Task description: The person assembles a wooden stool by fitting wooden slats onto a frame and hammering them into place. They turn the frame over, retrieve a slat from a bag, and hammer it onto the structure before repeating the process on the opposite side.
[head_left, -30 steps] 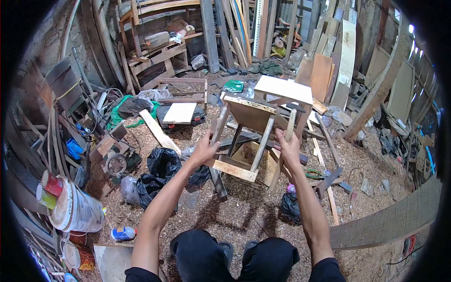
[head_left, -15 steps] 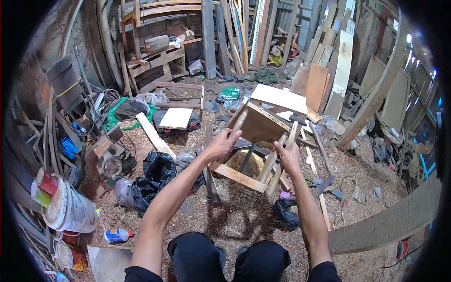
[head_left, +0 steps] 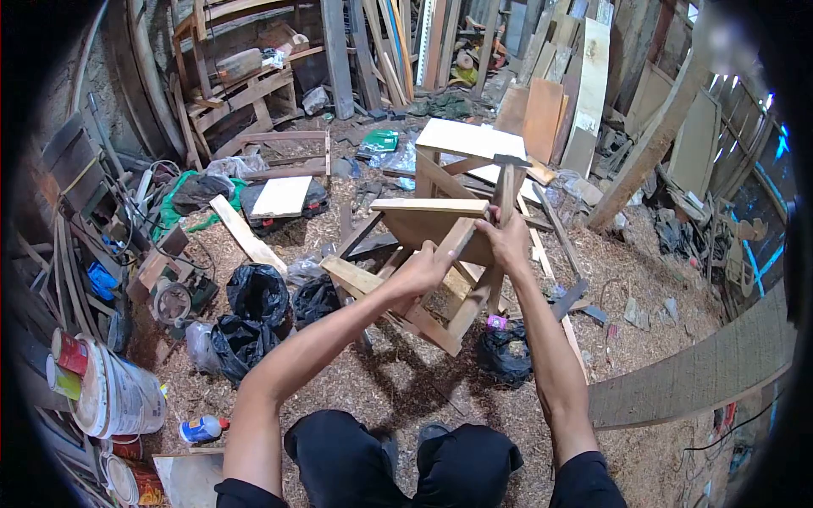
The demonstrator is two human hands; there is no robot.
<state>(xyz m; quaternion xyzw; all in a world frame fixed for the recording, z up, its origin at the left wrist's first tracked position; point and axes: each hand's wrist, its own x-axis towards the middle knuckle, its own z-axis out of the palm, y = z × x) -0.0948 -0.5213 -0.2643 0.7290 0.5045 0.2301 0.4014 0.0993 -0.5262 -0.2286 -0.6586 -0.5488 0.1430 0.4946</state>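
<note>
Compared with the earlier frame, the stool [head_left: 432, 254] is rotated further, legs now tilted toward the left, and both hands have shifted grip. At far left, paint cans [head_left: 68, 364] and a white bucket [head_left: 118, 394] stand on the sawdust floor [head_left: 660, 322]. Black bags [head_left: 254, 309] lie just right of them. At centre, the stool is held off the floor, above the knees, in front of a second stool [head_left: 461, 144]. The left hand [head_left: 421, 273] is curled around a stool leg. The right hand [head_left: 506, 240] is closed on another leg, near the seat. At right, a plank [head_left: 703, 372] leans across the frame.
</note>
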